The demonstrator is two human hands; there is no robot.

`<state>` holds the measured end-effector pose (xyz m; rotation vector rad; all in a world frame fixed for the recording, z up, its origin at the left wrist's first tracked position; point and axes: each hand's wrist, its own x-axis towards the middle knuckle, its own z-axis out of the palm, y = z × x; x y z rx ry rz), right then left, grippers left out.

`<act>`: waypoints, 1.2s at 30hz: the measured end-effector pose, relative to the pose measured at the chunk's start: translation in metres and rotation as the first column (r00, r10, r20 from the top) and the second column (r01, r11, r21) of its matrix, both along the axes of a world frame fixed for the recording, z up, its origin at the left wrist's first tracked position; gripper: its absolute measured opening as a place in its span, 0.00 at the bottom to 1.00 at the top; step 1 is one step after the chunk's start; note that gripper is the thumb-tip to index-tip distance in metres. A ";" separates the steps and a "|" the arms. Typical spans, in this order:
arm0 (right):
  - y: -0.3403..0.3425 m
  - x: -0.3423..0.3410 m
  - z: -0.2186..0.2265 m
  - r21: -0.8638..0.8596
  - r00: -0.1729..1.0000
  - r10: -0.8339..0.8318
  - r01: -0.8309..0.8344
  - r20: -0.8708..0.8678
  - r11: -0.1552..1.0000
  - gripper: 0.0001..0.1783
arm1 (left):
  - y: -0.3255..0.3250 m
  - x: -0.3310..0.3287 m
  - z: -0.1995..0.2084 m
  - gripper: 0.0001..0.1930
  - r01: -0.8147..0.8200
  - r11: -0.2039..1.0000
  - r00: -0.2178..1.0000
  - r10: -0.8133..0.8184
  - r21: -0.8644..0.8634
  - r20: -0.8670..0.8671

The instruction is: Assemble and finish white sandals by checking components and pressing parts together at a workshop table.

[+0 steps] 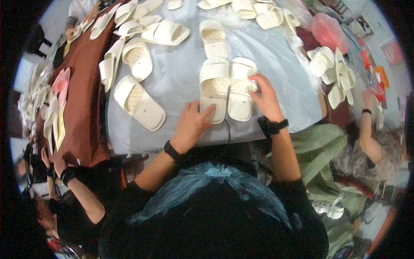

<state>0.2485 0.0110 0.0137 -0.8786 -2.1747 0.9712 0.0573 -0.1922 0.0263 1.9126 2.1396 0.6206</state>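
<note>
Two off-white slide slippers lie side by side in front of me, toes pointing away. The left slipper [214, 88] has my left hand [192, 125] at its heel; the thumb rests on the footbed edge, and the fingers lie spread beside it. My right hand [266, 100] is on the outer side of the right slipper [241, 103], thumb and forefinger closed at the edge of its strap. The strap partly hides behind these fingers. Just beyond the pair, another slipper [213, 41] almost touches the left one's toe.
Several more slippers [140, 103] lie left and far on the grey covered table [177, 64]. A brown table [82, 108] with pink and white slippers stands left. Stacked slippers [332, 69] and a pink plastic bag [328, 32] are at right. Other people work on both sides.
</note>
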 end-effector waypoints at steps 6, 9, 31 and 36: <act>0.003 -0.028 0.005 0.017 0.997 0.079 -0.079 -0.010 0.997 0.24 | 0.002 0.000 0.001 0.34 -0.024 0.998 0.999 0.026 0.060 -0.043; 0.001 -0.017 0.008 0.117 0.999 0.027 -0.029 0.021 0.993 0.23 | 0.004 0.005 0.005 0.36 -0.027 0.995 0.996 0.035 0.095 -0.078; 0.089 0.189 -0.025 -0.068 0.565 -0.823 0.824 0.053 0.562 0.19 | 0.048 0.026 -0.012 0.35 0.192 0.975 0.936 -0.149 0.108 -0.318; 0.071 0.232 -0.036 0.277 0.530 -0.823 0.775 0.205 0.568 0.14 | 0.048 0.030 0.001 0.34 0.205 0.974 0.939 -0.167 0.101 -0.301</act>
